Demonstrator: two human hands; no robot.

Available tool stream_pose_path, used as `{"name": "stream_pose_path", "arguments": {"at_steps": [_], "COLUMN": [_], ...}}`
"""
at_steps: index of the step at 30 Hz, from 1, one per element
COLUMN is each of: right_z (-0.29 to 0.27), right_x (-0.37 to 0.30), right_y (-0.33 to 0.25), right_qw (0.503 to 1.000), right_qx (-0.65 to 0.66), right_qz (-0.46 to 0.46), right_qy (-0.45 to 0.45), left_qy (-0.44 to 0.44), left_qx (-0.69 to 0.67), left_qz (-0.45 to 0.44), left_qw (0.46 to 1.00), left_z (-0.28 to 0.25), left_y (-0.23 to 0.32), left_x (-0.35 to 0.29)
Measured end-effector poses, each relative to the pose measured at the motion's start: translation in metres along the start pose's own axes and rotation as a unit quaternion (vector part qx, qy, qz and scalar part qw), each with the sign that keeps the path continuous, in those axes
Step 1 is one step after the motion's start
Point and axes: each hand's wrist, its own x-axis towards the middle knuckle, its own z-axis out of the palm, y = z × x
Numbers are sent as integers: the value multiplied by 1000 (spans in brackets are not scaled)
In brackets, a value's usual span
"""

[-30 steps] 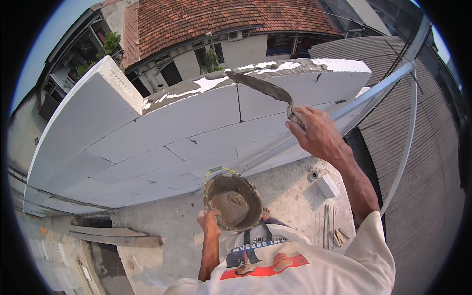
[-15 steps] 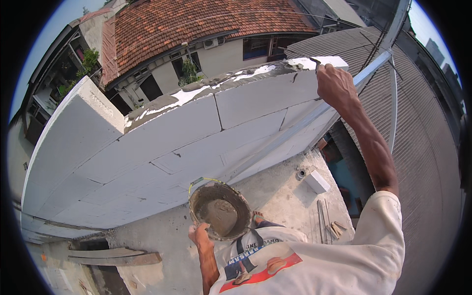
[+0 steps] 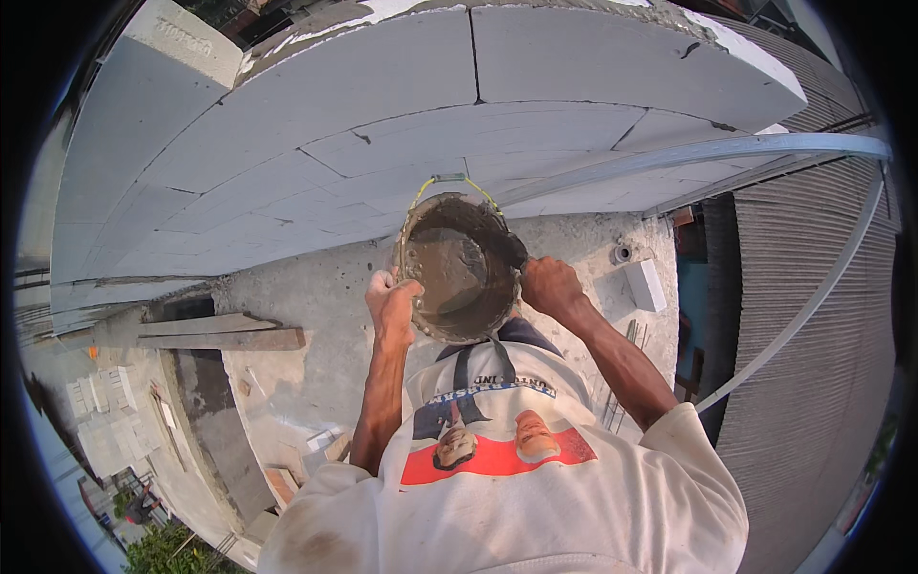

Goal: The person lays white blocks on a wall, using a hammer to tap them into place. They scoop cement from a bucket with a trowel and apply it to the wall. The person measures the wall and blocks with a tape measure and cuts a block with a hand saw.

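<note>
A mortar-caked bucket is in front of my body, its yellow handle tipped toward the wall. Grey wet mortar lies inside. My left hand grips the bucket's left rim, thumb over the edge. At the opposite rim, my right hand is closed around a trowel; its grip is hidden in the fist, and its mortar-smeared blade shows only partly by the bucket's edge. Beyond the bucket rises a wall of large white blocks, with grey mortar and white patches along its top.
A slanting metal bar crosses by the wall's right end. On the concrete floor are a loose white block, a pipe stub and thin rods. Planks lie beside a floor opening at left; a corrugated roof spreads right.
My right hand has come down from the wall's top to the bucket's right rim with the trowel. My left hand still grips the bucket. The view has tipped downward.
</note>
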Motion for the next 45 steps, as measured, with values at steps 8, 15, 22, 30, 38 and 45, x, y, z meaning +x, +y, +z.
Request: {"name": "stream_pose_path", "arguments": {"at_steps": [8, 15, 22, 30, 38, 45], "right_z": [37, 11, -9, -121, -203, -231], "right_x": [47, 7, 18, 57, 140, 149], "right_y": [26, 59, 18, -131, -278, -357], "right_qw": [980, 933, 919, 731, 665, 668], "right_qx": [137, 297, 351, 636, 698, 698], "right_qz": [-34, 4, -83, -199, -263, -222], "right_qy": [-138, -204, -158, -144, 48, 130], "left_qy": [-15, 31, 117, 260, 312, 411], "left_qx": [-8, -73, -213, -248, -292, -302], "left_qz": [63, -26, -52, -66, -53, -69], "left_qw": [998, 997, 969, 931, 902, 858], "left_z": [15, 11, 7, -54, -105, -169], "left_y": [-6, -23, -49, -110, -121, -166], "left_x": [3, 0, -23, -45, -97, -124]}}
